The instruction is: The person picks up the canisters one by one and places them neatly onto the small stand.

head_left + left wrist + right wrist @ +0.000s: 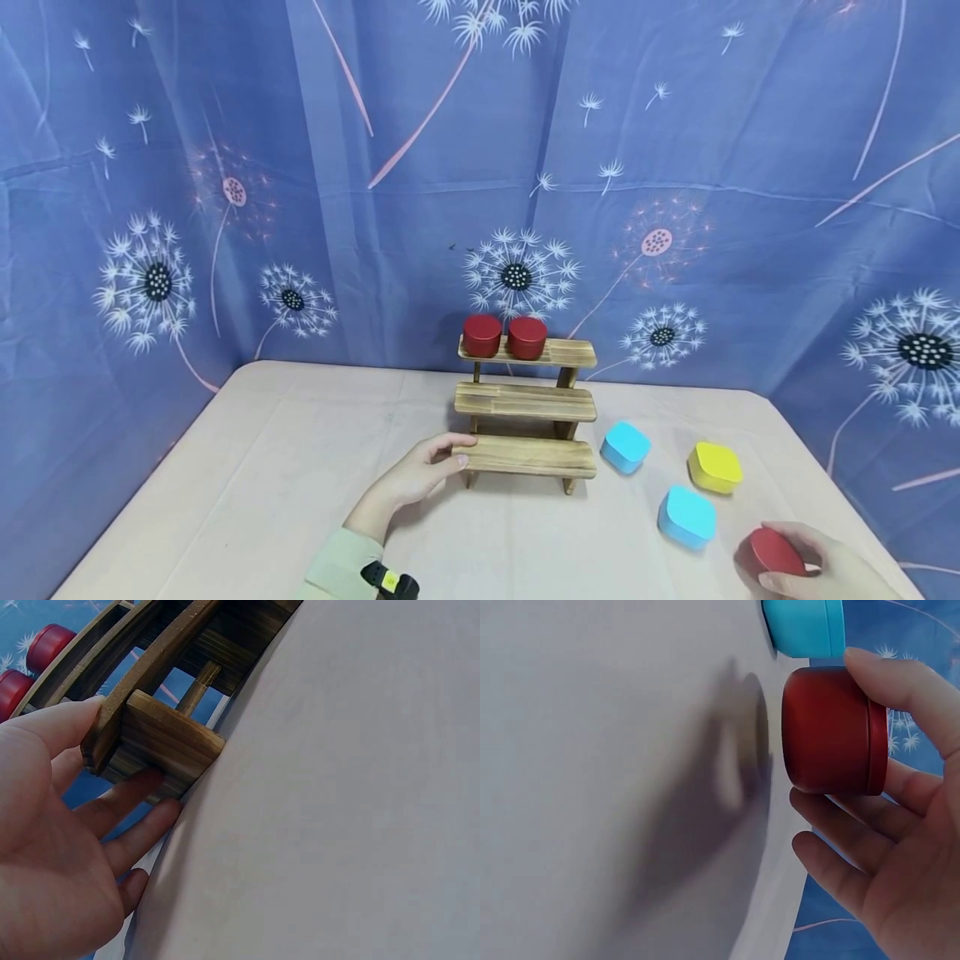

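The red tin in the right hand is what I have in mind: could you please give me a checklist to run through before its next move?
1. Grip of the right hand on the held red tin: ok; thumb and fingers are on opposite sides.
2. Held red tin off the table: ok; the right wrist view shows a gap.
3. Held red tin apart from the nearer blue container: ok.
4. Left hand on the wooden shelf: ok; it holds the left end of the bottom step.
5. Bare wood right of the two red tins on the top step: ok.
6. Contents of the held red tin: cannot tell.
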The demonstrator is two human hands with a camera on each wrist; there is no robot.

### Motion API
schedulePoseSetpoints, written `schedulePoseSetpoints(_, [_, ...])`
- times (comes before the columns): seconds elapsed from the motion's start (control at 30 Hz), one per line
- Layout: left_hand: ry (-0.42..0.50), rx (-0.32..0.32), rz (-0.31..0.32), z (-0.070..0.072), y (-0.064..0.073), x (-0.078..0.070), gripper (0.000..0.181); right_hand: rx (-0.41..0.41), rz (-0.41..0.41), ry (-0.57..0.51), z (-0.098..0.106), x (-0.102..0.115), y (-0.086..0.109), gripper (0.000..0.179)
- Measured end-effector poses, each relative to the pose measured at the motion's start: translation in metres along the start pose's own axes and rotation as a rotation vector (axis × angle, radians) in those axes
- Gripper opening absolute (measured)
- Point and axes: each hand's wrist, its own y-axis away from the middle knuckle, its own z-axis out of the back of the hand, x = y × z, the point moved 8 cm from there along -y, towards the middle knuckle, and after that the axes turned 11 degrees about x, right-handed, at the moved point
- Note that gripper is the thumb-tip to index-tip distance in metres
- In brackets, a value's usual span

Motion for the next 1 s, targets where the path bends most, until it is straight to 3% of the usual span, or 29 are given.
schedulePoseSetpoints(0.13, [-0.016,-0.007,0.004,0.0,0.001,0.0,0.039,-0.035,-0.014,-0.012,0.001,0.006,-0.002,0.081])
schedulePoseSetpoints(0.53, [-0.021,-0.014,0.021,0.0,0.001,0.0,0.039,-0.275,0.211,-0.002,0.02,0.03,0.0,0.062])
schedulePoseSetpoints(0.83, [-0.001,-0.015,0.027,0.0,0.001,0.0,0.037,-0.233,0.326,0.062,0.027,0.051,0.001,0.052])
schedulePoseSetpoints(1.0, [-0.001,-0.014,0.034,0.0,0.001,0.001,0.037,-0.238,0.409,0.038,0.028,0.063,0.003,0.049])
